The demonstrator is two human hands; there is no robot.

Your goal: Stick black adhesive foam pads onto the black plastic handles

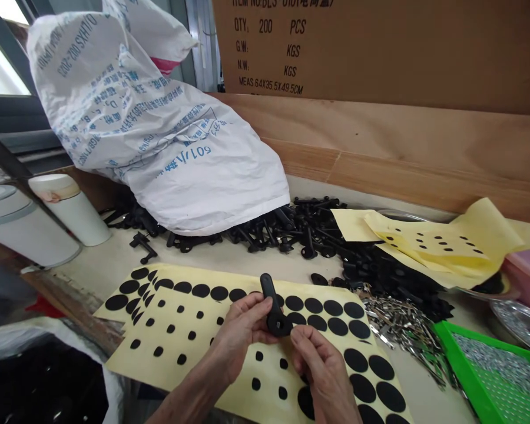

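My left hand (236,333) pinches a black plastic lever handle (270,292) between thumb and fingers. The handle has a narrow arm pointing up and a round end with a small hole. At the right edge of that round end, my right hand (324,368) is closed, its thumb and forefinger pressed together against it. Both hands are over yellow backing sheets (170,374). Large black round stickers (333,308) fill part of the sheets, while small dark squarish spots mark the rest. The right palm and lower fingers are partly hidden.
A white woven sack (176,153) leans over a heap of black plastic parts (309,232). Small metal pieces (408,327) lie to the right, beside a green tray (457,359). Two pale cups, one a tumbler (86,215), stand left. A cardboard box (380,53) is behind.
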